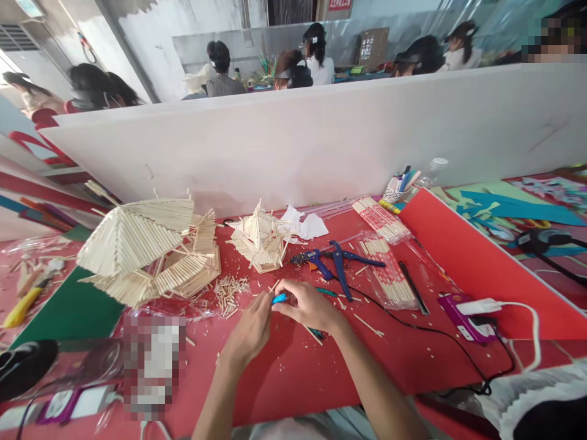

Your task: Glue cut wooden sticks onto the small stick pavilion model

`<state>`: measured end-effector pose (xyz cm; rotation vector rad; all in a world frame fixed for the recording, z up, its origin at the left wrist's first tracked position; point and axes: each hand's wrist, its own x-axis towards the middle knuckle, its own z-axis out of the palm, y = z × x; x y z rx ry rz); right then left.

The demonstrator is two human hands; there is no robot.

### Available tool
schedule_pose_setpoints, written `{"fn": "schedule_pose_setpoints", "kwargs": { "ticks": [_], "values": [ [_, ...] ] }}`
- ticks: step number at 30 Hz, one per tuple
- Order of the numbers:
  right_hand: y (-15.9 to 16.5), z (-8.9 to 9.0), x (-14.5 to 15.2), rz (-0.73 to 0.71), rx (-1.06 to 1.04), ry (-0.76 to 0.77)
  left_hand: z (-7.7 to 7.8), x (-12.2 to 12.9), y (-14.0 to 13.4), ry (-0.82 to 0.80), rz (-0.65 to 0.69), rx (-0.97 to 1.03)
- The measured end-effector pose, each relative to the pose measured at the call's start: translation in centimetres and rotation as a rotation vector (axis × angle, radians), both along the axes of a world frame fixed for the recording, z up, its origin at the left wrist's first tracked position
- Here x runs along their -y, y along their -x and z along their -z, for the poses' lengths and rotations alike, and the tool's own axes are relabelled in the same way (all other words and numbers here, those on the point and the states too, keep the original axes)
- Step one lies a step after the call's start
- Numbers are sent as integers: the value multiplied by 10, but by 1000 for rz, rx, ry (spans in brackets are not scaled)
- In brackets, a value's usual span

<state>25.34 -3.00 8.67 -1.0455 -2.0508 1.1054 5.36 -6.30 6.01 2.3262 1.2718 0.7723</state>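
Your right hand [309, 305] pinches a small blue object [279, 298] above the red tabletop [288, 379]; your left hand [251, 327] meets it at the object's left end. Ahead stands a small stick structure [260, 238], with a larger stick structure [132, 238] to its left. A glue gun [323, 269] and a blue-handled tool [340, 266] lie to the right, near two stick packs [389, 275].

Red tabletop [293, 382], white partition [298, 134], patchy wall [192, 21]
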Motion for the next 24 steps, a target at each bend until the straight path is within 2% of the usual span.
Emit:
{"fn": "schedule_pose_setpoints", "kwargs": {
  "ticks": [4,8,12,14,18,21,24],
  "values": [
    [-8,12,4,25,-83,69,9,5,-7,130,-5,-27],
    [-8,16,1,60,-181,92,8,1,-8,179,-22,-66],
    [-12,19,-6,78,-204,92,4,-6,9,214,-73,-93],
    [-18,24,-10,135,-259,118,5,-10,25,225,-179,-152],
    [-33,38,-17,260,-503,227,14,-18,46,214,-324,-395],
    [-38,44,-18,309,-646,281,25,-28,41,177,-328,-516],
    [-39,44,-15,307,-721,312,40,-41,29,41,-308,-563]
  ]
}}
